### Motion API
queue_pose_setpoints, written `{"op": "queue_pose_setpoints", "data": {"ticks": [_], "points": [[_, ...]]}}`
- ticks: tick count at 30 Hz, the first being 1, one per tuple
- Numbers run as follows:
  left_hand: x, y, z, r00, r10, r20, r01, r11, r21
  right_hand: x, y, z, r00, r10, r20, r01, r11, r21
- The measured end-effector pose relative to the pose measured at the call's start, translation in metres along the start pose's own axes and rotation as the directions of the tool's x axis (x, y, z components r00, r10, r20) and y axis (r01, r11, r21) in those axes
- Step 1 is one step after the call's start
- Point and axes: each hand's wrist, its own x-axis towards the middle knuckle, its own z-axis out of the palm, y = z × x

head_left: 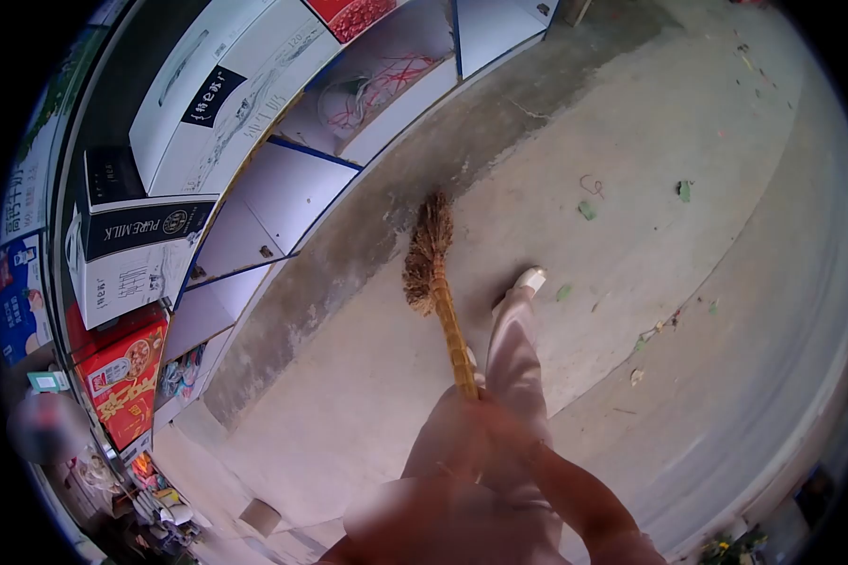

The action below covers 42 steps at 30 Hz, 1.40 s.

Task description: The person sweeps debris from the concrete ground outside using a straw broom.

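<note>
A straw broom (431,256) with a segmented, yellow-brown handle points away from me, its bristles at the concrete floor. My right hand (504,421) is closed around the handle, just in front of my legs. Close to my body at the bottom, my left hand (419,518) appears only as a smeared patch by the near end of the handle. Its fingers cannot be made out. One light shoe (531,279) shows to the right of the bristles, below a pale trouser leg.
Along the left runs a shelf unit (264,202) with open compartments, one holding red and white string (372,94). Milk cartons (141,250) and a red box (127,381) stand there. Green scraps (683,191) and other litter dot the floor (622,282). A brown cardboard piece (260,517) lies lower left.
</note>
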Motion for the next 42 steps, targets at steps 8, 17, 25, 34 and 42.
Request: {"op": "queue_pose_setpoints", "data": {"ticks": [8,17,25,34,42], "points": [[0.095,0.085,0.173,0.937,-0.264,0.229,0.282,0.958,-0.048,0.031,-0.157,-0.129,0.981,0.045,-0.188,-0.015,0.988,0.157],[0.054,0.179,0.205,0.937,-0.311,0.157,0.293,0.947,0.13,0.017,-0.231,-0.099,0.966,-0.194,-0.172,0.201,0.979,0.027],[0.13,0.238,0.246,0.998,0.067,0.019,-0.063,0.983,-0.172,0.11,-0.332,-0.109,0.959,0.236,0.16,-0.202,0.957,-0.206],[0.208,0.294,0.48,0.932,-0.077,0.355,0.141,0.977,-0.157,0.079,-0.512,-0.271,0.994,-0.047,-0.103,0.055,0.996,0.077],[0.224,0.387,0.481,0.787,-0.252,0.563,0.256,0.964,0.073,0.093,-0.571,-0.235,0.634,-0.594,-0.495,0.386,0.798,-0.463]]}}
